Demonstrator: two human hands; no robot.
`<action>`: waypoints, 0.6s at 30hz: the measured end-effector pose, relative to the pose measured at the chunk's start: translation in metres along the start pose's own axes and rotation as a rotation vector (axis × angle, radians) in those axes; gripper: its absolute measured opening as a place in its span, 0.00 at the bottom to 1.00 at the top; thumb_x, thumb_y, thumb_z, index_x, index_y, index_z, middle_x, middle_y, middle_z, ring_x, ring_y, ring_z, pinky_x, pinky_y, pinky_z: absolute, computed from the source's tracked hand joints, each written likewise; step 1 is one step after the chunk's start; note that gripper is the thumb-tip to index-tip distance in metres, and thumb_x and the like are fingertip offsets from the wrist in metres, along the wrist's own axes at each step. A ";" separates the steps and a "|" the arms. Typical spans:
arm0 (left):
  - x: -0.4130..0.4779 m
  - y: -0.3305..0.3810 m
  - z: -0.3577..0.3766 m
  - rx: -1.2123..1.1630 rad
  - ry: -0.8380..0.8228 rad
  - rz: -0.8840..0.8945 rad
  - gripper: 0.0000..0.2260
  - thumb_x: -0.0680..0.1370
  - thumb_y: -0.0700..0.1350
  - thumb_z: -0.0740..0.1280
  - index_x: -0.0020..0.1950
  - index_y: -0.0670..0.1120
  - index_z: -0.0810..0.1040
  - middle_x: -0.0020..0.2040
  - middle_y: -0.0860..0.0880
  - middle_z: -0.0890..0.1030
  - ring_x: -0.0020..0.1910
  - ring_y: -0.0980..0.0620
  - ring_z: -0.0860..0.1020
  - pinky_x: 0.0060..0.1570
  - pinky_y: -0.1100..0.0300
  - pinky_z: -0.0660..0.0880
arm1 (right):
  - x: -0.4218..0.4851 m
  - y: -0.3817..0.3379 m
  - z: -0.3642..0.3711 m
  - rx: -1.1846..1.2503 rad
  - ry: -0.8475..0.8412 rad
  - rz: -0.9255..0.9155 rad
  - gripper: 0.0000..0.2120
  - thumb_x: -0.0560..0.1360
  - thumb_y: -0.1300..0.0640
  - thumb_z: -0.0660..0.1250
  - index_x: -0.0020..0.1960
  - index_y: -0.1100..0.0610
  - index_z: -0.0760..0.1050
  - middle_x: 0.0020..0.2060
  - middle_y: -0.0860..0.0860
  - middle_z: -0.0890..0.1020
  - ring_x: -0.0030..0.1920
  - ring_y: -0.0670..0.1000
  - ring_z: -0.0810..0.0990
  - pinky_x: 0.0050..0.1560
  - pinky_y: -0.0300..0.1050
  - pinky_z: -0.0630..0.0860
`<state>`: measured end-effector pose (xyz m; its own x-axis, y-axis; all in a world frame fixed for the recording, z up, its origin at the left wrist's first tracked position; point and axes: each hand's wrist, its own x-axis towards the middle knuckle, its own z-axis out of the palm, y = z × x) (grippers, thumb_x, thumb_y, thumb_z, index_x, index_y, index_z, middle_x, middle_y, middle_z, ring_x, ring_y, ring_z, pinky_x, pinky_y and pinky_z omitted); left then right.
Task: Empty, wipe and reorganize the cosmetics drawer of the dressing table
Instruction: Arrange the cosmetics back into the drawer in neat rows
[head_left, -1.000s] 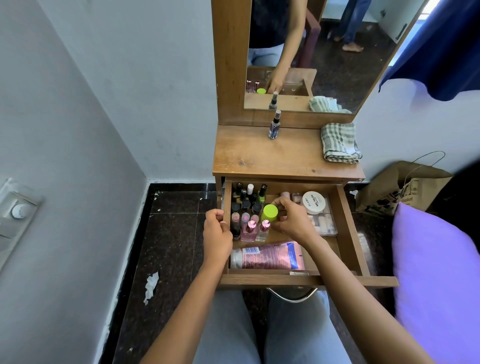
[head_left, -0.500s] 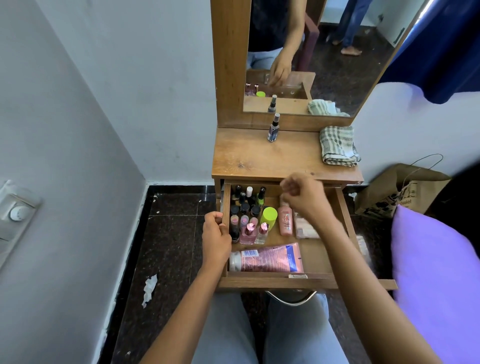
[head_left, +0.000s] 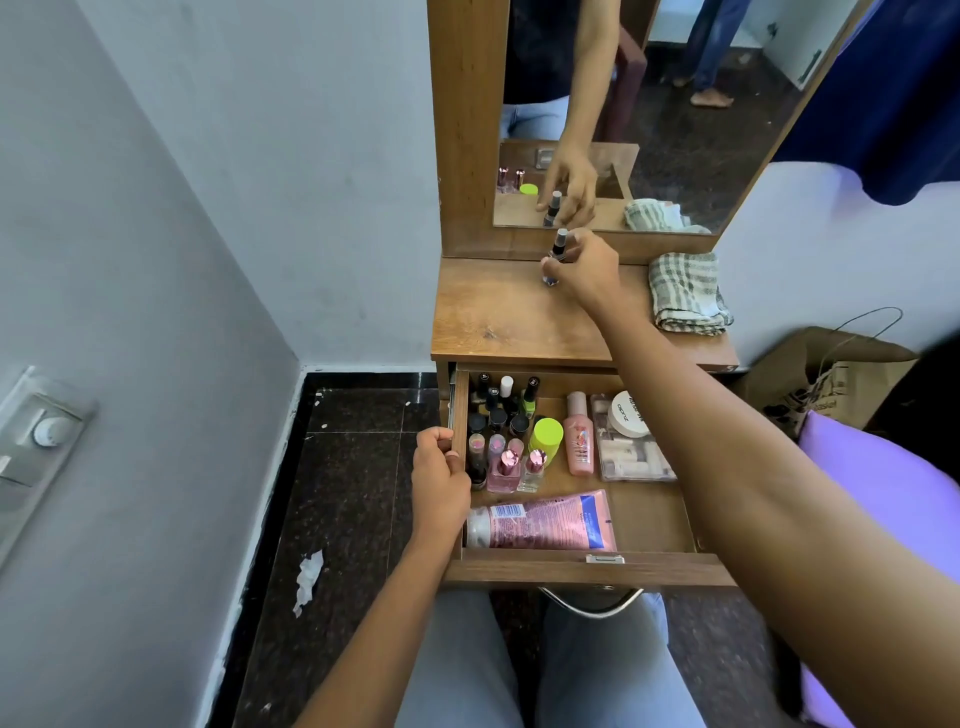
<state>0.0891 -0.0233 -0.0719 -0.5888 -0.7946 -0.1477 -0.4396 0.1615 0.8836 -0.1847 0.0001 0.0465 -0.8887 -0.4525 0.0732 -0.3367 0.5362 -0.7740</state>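
- My left hand (head_left: 441, 478) is gripping the left side wall of the pulled-out brown wooden drawer (head_left: 587, 569), fingers curling over its top edge.
- My right hand (head_left: 587, 270) is reaching beyond the drawer, over the wooden tabletop (head_left: 509, 317) above it.
- Its curled fingers are crowding a small dark-capped spray bottle (head_left: 558, 247) standing upright there. I cannot tell whether they are pinching the bottle or only touching it.
- Inside the drawer, a cluster of small nail-polish bottles (head_left: 498, 410) is standing along the left wall, by my left hand.
- A lime-green-capped bottle (head_left: 546, 434) is standing just right of that cluster, and a slim pink bottle (head_left: 578, 436) is lying beside it.
- A clear flat plastic case (head_left: 634, 457) is lying towards the drawer's right wall, with a round white jar (head_left: 626, 413) resting on its far end.
- A pink squeeze tube (head_left: 545, 522) is lying crosswise just behind the drawer's front panel.
- Above the drawer's right side, a folded green-checked cloth (head_left: 685, 291) is sitting on the tabletop.
- Right of the drawer, a brown paper bag (head_left: 831, 374) is standing on the floor.
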 end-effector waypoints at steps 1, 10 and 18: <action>0.000 0.000 0.000 0.000 -0.002 -0.002 0.13 0.79 0.33 0.58 0.60 0.46 0.67 0.58 0.45 0.75 0.54 0.51 0.75 0.41 0.69 0.69 | 0.001 0.001 0.002 -0.009 0.002 0.002 0.14 0.72 0.58 0.70 0.56 0.61 0.76 0.50 0.54 0.82 0.53 0.50 0.78 0.47 0.37 0.67; 0.002 0.000 0.001 0.003 0.001 -0.007 0.12 0.79 0.34 0.57 0.61 0.46 0.68 0.58 0.45 0.74 0.54 0.52 0.75 0.42 0.69 0.68 | -0.045 0.007 -0.013 0.021 0.080 -0.170 0.06 0.72 0.57 0.69 0.48 0.57 0.79 0.39 0.47 0.79 0.39 0.43 0.75 0.40 0.34 0.68; 0.001 0.000 0.001 0.001 0.005 -0.006 0.12 0.79 0.34 0.57 0.61 0.45 0.68 0.59 0.45 0.74 0.54 0.51 0.75 0.40 0.69 0.68 | -0.173 0.046 -0.039 -0.016 -0.028 -0.056 0.07 0.72 0.56 0.72 0.49 0.53 0.79 0.41 0.46 0.82 0.42 0.44 0.80 0.45 0.38 0.76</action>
<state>0.0881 -0.0239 -0.0725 -0.5829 -0.7984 -0.1509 -0.4435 0.1571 0.8824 -0.0581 0.1306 0.0229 -0.8594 -0.5017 0.0982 -0.3906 0.5205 -0.7592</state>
